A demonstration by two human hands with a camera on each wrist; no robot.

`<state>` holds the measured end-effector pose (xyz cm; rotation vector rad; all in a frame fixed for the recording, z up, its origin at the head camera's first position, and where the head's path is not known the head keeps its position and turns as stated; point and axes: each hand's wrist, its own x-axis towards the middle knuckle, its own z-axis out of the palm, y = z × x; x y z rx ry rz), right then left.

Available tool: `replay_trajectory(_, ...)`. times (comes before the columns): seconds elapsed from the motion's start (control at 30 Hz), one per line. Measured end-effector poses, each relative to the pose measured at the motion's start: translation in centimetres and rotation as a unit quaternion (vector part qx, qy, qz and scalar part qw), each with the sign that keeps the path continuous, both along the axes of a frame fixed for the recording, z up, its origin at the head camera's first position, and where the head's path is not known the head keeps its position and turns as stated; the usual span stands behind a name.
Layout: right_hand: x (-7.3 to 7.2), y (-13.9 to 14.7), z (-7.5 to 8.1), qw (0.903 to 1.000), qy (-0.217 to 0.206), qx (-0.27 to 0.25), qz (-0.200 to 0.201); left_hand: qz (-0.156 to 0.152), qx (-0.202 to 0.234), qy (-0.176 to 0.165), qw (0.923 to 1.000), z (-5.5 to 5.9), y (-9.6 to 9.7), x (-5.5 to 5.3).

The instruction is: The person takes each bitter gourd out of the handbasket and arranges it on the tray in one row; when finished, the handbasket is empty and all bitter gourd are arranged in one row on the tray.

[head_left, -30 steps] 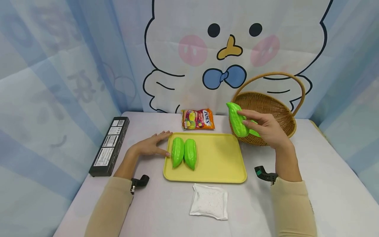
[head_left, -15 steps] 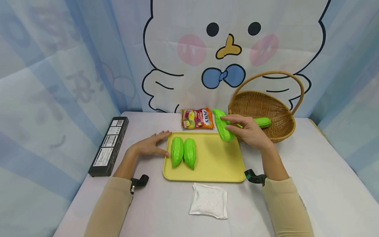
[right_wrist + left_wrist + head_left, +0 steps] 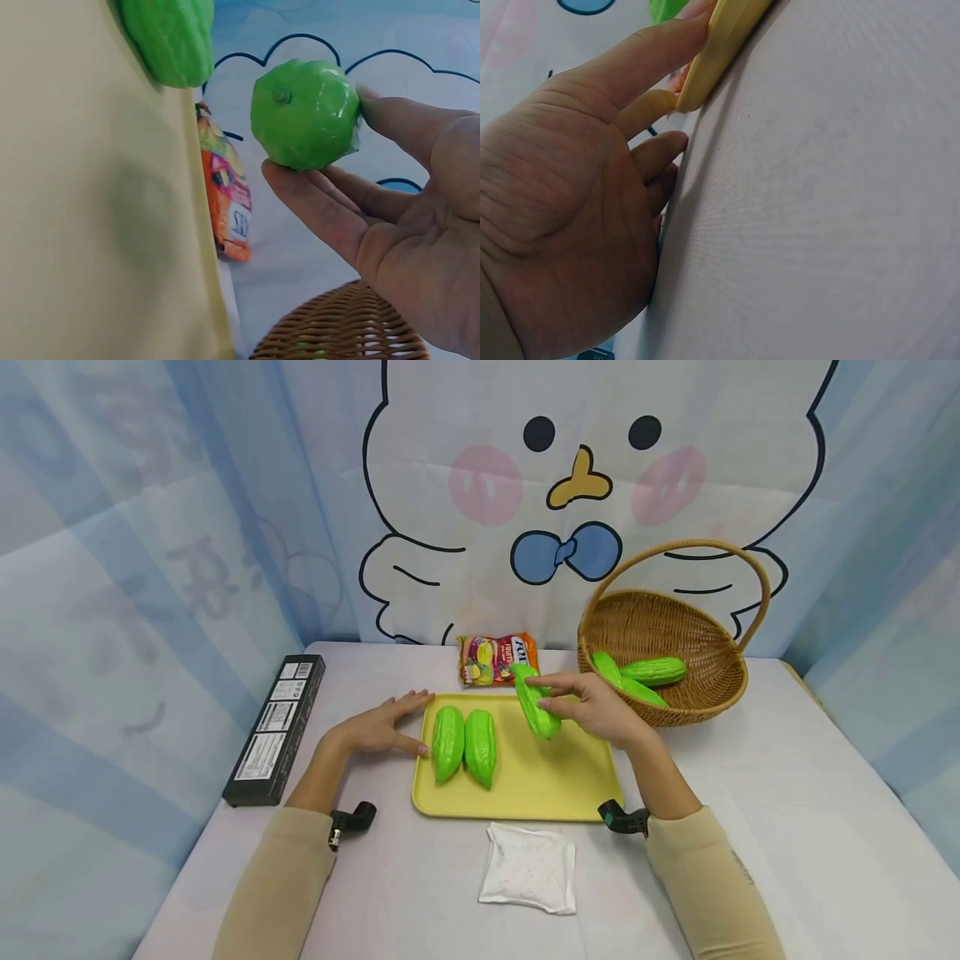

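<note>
My right hand (image 3: 596,708) pinches a glossy green bitter melon (image 3: 534,703) between thumb and fingers, over the far right part of a yellow tray (image 3: 517,803). In the right wrist view its stem end (image 3: 281,97) faces the camera. Two similar bitter melons, one (image 3: 448,745) beside the other (image 3: 480,748), lie side by side at the tray's left. My left hand (image 3: 378,727) rests at the tray's left edge with fingers spread and the thumb on the rim; the left wrist view shows the thumb (image 3: 652,60) against the yellow rim.
At the back right a wicker basket (image 3: 637,618) with a tall handle holds several green bitter melons (image 3: 654,672). An orange candy bag (image 3: 491,660) lies behind the tray. A white packet (image 3: 528,870) is in front, and a long black box (image 3: 277,727) stands to the left.
My right hand has carried the bitter melon from the basket leftward and nearer, over the tray, uncovering bitter melons in the basket. My left hand stays at the tray's edge.
</note>
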<state>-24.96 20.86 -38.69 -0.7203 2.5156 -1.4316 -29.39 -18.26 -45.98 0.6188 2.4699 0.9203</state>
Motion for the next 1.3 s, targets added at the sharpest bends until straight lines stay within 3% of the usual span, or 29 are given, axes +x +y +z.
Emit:
replay_trajectory(0.33,-0.2,-1.0,-1.5,0.9987,-0.015,0.042,0.023,-0.002,0.005,0.006,1.0000,-0.1,0.0,0.0)
replay_trajectory(0.53,-0.2,-1.2,-2.1,0.9973,-0.048,0.044,0.036,-0.002,0.000,0.005,1.0000,-0.2,0.0,-0.1)
replay_trajectory(0.8,-0.1,-1.7,-2.6,0.9931,-0.039,0.094,0.058,0.002,0.000,0.006,1.0000,-0.3,-0.1,-0.1)
replay_trajectory(1.3,-0.1,-2.4,-2.9,0.9869,-0.073,0.117,0.083,0.001,0.002,0.010,0.9999,-0.3,0.0,0.0)
